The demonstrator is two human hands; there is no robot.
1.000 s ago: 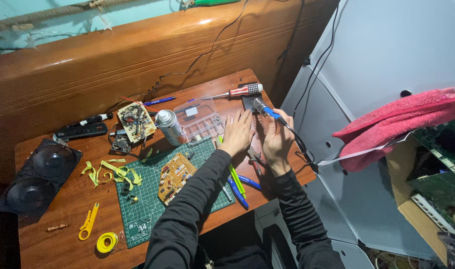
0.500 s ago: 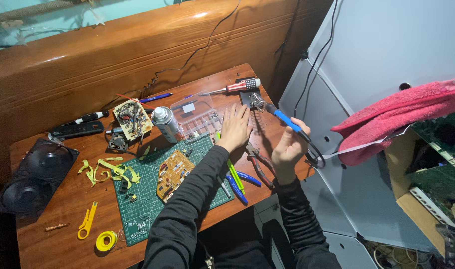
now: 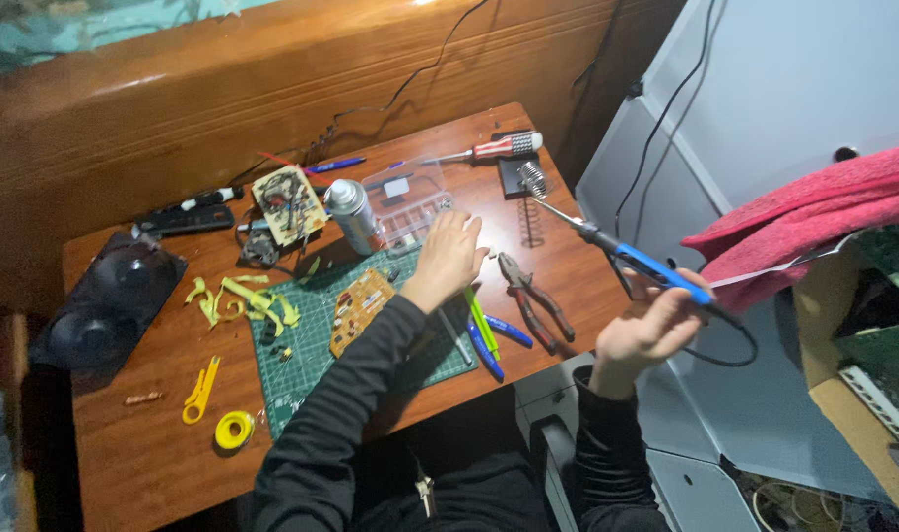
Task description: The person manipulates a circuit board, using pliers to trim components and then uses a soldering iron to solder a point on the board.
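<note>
Green cutting mat (image 3: 312, 340): holds a tan circuit board (image 3: 362, 298), set in from the table's near edge. Left hand (image 3: 448, 258): flat, fingers spread, palm down on the mat's right end beside a clear parts box (image 3: 410, 204); grips nothing. Pliers (image 3: 533, 296): loose on bare wood (image 3: 558, 266) between the hands. Right hand (image 3: 646, 330): raised past the table's right edge, closed around a blue soldering iron (image 3: 639, 258), tip pointing back toward its coil stand (image 3: 534, 182).
</note>
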